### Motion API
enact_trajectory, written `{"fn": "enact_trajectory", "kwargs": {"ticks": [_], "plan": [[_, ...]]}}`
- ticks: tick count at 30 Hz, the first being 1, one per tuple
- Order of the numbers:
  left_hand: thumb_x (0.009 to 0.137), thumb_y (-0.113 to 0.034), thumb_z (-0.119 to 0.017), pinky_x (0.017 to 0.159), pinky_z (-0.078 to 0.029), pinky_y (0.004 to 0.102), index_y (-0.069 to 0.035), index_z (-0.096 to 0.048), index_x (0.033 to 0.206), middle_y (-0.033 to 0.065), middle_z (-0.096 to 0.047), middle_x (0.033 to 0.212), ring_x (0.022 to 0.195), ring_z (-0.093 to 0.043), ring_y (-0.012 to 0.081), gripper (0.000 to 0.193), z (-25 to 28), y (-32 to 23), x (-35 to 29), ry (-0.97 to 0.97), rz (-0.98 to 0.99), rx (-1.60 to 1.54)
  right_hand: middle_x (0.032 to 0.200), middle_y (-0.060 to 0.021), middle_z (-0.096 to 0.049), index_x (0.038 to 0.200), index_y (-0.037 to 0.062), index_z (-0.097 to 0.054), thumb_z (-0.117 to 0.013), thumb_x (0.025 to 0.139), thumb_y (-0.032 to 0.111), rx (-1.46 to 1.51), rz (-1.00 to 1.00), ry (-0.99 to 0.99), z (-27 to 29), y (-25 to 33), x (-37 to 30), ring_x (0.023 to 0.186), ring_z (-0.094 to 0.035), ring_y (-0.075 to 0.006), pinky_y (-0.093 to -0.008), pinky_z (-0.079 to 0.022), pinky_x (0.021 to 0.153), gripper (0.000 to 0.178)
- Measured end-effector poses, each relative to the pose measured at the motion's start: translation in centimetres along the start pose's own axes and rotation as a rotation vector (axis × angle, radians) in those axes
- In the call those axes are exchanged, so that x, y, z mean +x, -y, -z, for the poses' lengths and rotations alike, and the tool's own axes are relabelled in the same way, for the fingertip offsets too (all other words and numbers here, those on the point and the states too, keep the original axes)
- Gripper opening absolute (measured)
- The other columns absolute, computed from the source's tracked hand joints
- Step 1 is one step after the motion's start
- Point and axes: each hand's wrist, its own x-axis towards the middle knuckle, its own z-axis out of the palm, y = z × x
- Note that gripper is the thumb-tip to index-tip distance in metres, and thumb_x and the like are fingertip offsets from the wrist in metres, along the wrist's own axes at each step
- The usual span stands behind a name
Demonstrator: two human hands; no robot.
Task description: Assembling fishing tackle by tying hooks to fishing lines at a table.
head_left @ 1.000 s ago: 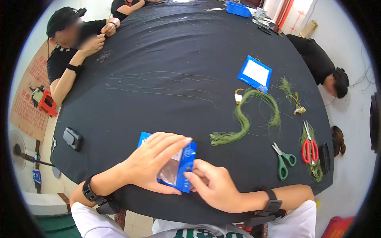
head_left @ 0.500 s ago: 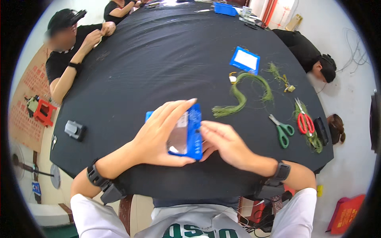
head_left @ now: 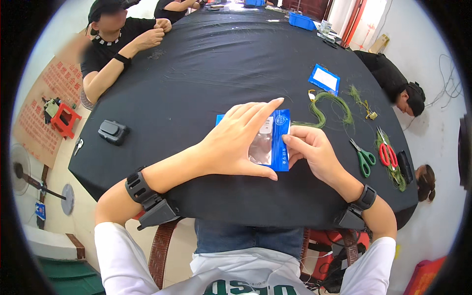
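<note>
A blue zip-top pouch with a clear window (head_left: 261, 150) is in front of me, low over the black cloth. Across its left part lies my left hand (head_left: 235, 140), fingers stretched and thumb spread wide, covering much of it. My right hand (head_left: 310, 149) pinches the pouch's right edge between thumb and fingers. Just beyond, a curved bundle of thin green strands (head_left: 322, 109) rests on the cloth, partly hidden by my right hand. Farther off lies a second blue pouch with a white panel (head_left: 325, 78).
Green-handled scissors (head_left: 365, 160) and red-handled scissors (head_left: 387, 153) lie at right, the red pair on green strands. A dark case (head_left: 405, 167) sits beside them. At left stands a grey-black device (head_left: 113, 132) on the tablecloth (head_left: 196, 83). People sit at left and right; a blue bin (head_left: 302, 21) is far back.
The view has shifted, so the table's things appear farther right. Both hands stay on the pouch, with the right hand still pinching its edge.
</note>
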Motion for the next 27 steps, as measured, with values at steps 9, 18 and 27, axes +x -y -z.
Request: {"fn": "enact_trajectory", "kwargs": {"ticks": [9,18,27], "plan": [[0.057,-0.043,-0.083,0.101,-0.034,0.0428,0.001,-0.027,0.14,0.0222,-0.042,0.129,0.12,-0.042,0.0378,0.11,-0.48,0.08,-0.11,-0.003,0.037,0.002,0.074,-0.0061,-0.065,0.087,0.0027,-0.06,-0.055,0.094,0.024,-0.029,-0.027,-0.006,0.12,0.11,0.04,0.062,-0.064,-0.0127,-0.0243,-0.054,0.056,0.023],[0.057,-0.031,-0.084,0.098,-0.037,0.04,0.001,-0.036,0.133,0.0207,-0.042,0.125,0.117,-0.045,0.036,0.096,-0.11,-0.2,0.3,-0.051,0.094,-0.144,0.075,-0.008,-0.064,0.096,0.0019,-0.055,-0.048,0.097,0.025,0.083,-0.023,0.004,-0.22,0.43,-0.16,0.063,-0.065,-0.015,-0.0254,-0.054,0.056,0.025],[0.054,-0.036,-0.087,0.099,-0.036,0.0402,0.001,-0.035,0.135,0.0206,-0.04,0.127,0.119,-0.043,0.0351,0.103,-0.08,-0.3,0.11,-0.037,0.13,-0.167,0.086,-0.0131,-0.064,0.109,0.0017,-0.049,-0.042,0.097,0.023,0.213,-0.055,0.145,0.09,0.48,-0.56,0.072,-0.067,-0.0208,-0.0296,-0.056,0.059,0.025]]}}
